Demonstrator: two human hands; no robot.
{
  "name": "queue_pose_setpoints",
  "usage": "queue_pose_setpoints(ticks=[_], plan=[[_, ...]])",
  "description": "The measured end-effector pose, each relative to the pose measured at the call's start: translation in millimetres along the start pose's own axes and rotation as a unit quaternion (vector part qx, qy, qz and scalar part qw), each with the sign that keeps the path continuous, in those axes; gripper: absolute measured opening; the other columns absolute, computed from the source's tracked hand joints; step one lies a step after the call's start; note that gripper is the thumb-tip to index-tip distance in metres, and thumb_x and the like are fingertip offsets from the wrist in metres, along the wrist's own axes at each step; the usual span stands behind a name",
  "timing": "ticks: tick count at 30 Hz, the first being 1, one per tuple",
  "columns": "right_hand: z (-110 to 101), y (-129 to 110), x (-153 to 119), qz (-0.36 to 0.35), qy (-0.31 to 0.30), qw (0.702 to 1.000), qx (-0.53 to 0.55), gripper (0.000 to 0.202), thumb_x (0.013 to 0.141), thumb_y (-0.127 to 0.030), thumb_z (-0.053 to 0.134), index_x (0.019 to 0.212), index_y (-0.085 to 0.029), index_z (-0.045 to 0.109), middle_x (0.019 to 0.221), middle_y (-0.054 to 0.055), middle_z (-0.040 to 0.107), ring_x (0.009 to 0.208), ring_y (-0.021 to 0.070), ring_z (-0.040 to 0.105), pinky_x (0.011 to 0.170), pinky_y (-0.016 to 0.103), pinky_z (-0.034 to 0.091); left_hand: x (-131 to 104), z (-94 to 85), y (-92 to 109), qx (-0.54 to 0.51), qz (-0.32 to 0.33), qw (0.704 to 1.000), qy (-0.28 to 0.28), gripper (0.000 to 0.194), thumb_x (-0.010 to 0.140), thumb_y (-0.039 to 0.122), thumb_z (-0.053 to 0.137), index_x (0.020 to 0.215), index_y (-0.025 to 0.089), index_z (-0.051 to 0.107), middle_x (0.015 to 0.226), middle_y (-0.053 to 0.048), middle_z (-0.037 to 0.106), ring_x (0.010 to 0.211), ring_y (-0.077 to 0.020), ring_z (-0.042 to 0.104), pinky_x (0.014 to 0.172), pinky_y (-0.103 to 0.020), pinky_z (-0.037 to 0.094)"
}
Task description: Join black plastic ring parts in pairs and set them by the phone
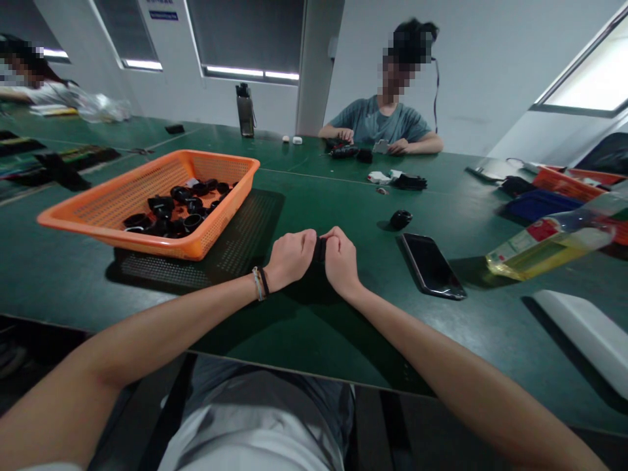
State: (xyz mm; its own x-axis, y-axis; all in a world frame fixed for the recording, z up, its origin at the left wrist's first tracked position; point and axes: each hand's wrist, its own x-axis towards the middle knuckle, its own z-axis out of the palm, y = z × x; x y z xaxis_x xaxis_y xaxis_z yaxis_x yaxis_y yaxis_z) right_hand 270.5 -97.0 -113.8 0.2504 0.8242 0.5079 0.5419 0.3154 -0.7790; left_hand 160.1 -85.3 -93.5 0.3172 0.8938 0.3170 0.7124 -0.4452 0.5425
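"Where's the black part [320, 250]?"

"Between the left hand [293, 255] and the right hand [342, 258], both clenched on it. They hide most of it, so I can't tell its shape."

"Any room to move?"

"Taking the hands as the dial's centre, bare table [309, 196] at 12 o'clock. The table's near edge crosses at 6, below the hands."

"And the sides?"

"The basket [223, 222] at 10, holding black pieces [161, 208]. A black lump [401, 219] at 2, the phone [434, 265] at 3, the bottle [544, 245] beyond it."

"Anything cut off?"

"The white box [581, 330] at 4 leaves view on the right. Fingertips are tucked away, and the basket's pieces overlap."
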Motion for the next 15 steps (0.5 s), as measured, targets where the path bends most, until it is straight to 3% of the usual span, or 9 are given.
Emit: queue_pose_setpoints(ticks=[4, 8, 12, 15], plan=[[-1.6, 6.3, 3.5, -0.043, -0.001, 0.998, -0.050, 0.024, 0.080, -0.019, 0.028, 0.061, -0.023, 0.041, 0.054, -0.001, 0.049, 0.050, 0.0139, 0.045, 0.049, 0.025, 0.031, 2.8, 4.0, -0.8, -0.151, -0.075, 0.985, -0.032, 0.043, 0.089, 0.036, 0.025, 0.060, 0.017, 0.049, 0.054, -0.001, 0.051, 0.051, -0.0129, 0.048, 0.050, -0.023, 0.032], [-7.2, 11.7, 5.1, -0.146, -0.012, 0.984, -0.103, 0.022, 0.081, -0.021, 0.029, 0.068, -0.022, 0.047, 0.053, -0.001, 0.051, 0.046, 0.0124, 0.045, 0.048, 0.024, 0.031, 5.8, 6.9, -1.1, -0.312, -0.156, 0.930, -0.118, 0.052, 0.090, 0.044, 0.022, 0.050, 0.017, 0.042, 0.040, 0.001, 0.040, 0.036, -0.0090, 0.038, 0.040, -0.022, 0.030], [-15.1, 14.9, 7.4, -0.270, -0.035, 0.952, -0.138, 0.019, 0.080, -0.023, 0.032, 0.074, -0.020, 0.050, 0.054, 0.001, 0.055, 0.046, 0.0124, 0.049, 0.048, 0.024, 0.034, 6.7, 7.6, 1.1, -0.386, -0.198, 0.886, -0.159, 0.053, 0.091, 0.046, 0.020, 0.051, 0.017, 0.041, 0.036, 0.002, 0.037, 0.031, -0.0067, 0.033, 0.036, -0.019, 0.026], [-17.1, 14.6, 8.2, -0.301, -0.044, 0.941, -0.150, 0.019, 0.079, -0.024, 0.033, 0.074, -0.020, 0.051, 0.058, 0.002, 0.059, 0.050, 0.0132, 0.052, 0.050, 0.024, 0.036, 6.0, 8.9, 0.7, -0.396, -0.207, 0.880, -0.163, 0.048, 0.090, 0.042, 0.019, 0.055, 0.017, 0.041, 0.036, 0.003, 0.037, 0.030, -0.0070, 0.032, 0.035, -0.019, 0.025]])
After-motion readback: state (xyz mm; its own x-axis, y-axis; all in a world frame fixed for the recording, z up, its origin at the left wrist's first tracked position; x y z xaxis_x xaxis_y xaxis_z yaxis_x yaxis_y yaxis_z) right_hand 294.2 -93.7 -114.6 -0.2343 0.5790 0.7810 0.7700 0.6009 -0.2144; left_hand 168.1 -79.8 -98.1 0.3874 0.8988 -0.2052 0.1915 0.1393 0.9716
